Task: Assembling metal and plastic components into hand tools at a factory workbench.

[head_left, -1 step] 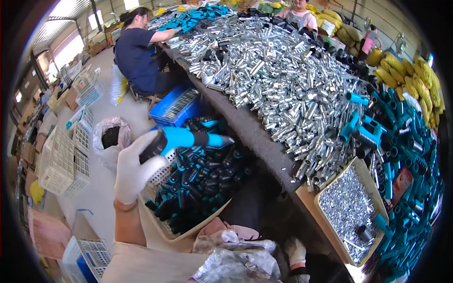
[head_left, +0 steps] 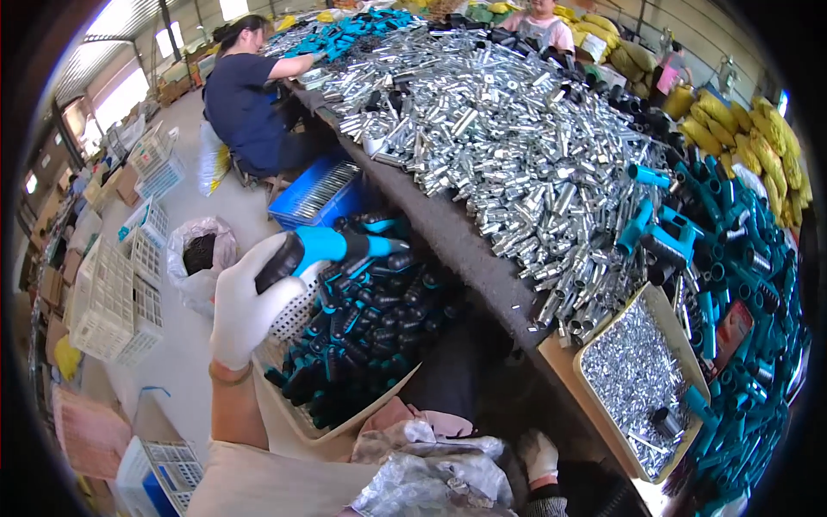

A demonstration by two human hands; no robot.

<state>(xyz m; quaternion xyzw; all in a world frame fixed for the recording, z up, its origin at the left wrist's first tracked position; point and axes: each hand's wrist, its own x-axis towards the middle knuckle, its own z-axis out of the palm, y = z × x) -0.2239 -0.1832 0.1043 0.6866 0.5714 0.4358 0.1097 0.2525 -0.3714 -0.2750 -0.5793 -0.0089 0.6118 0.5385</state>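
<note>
My left hand, in a white glove, grips the black end of a teal-and-black tool handle. The handle is raised above a pale crate heaped with similar black and teal handles. Low in the view, my right hand, also gloved, is beside the crumpled clear plastic on my lap. Shadow obscures its fingers, so I cannot make out whether it holds anything.
A long table edge runs diagonally, under a large heap of metal sockets. A tray of small metal pieces stands right, beside teal tubular parts. A blue bin is beyond the crate; a co-worker sits at the far left.
The handle in my left hand has tipped slightly, and its far end has shifted left. My right hand looks almost unmoved.
</note>
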